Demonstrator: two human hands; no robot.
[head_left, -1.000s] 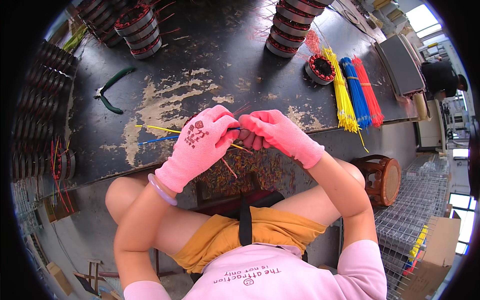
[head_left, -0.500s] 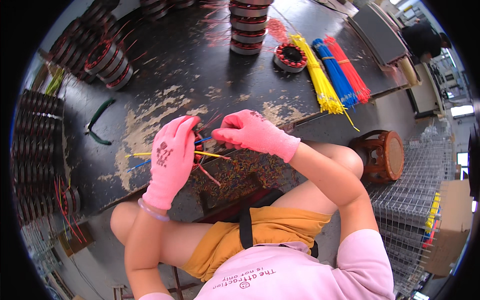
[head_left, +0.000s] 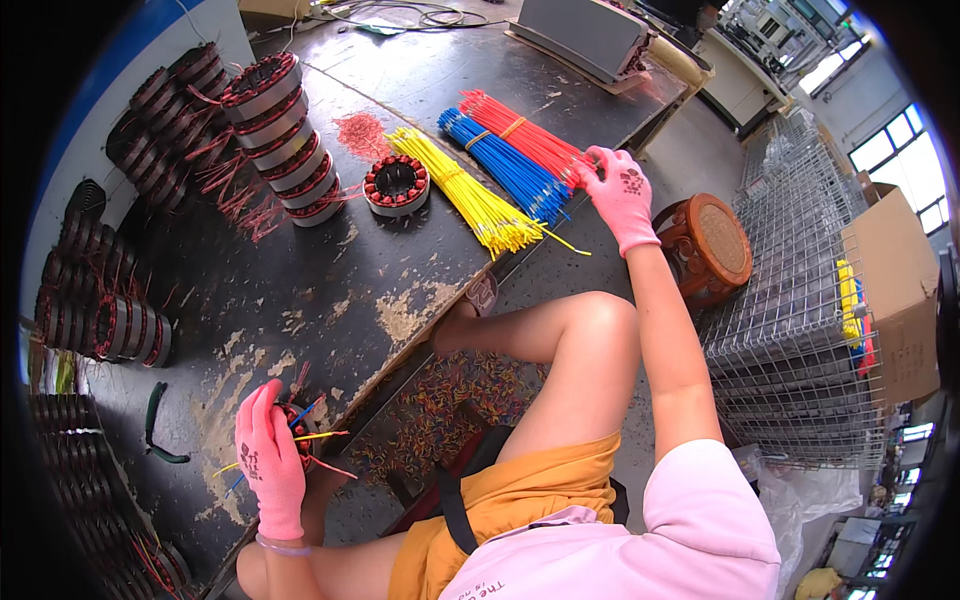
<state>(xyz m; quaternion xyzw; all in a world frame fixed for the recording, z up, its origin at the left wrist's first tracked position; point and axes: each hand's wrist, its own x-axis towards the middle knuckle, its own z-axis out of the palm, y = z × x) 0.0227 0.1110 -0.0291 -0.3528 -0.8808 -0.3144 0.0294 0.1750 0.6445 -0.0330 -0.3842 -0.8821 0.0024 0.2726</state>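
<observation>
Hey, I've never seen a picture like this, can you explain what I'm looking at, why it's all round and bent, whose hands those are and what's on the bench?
This is one view from a wide fisheye camera worn on a person's head, looking down, so straight edges curve toward the rim. Both hands in pink gloves are that person's own. The left hand holds a small wound coil part with yellow, blue and red wires sticking out, at the near edge of the dark worn workbench. The right hand reaches out to the red wire bundle, which lies beside a blue wire bundle and a yellow wire bundle. Also on the bench: a single wound stator ring, stacks of stators, and green-handled pliers. A round wooden stool stands to the right.
</observation>
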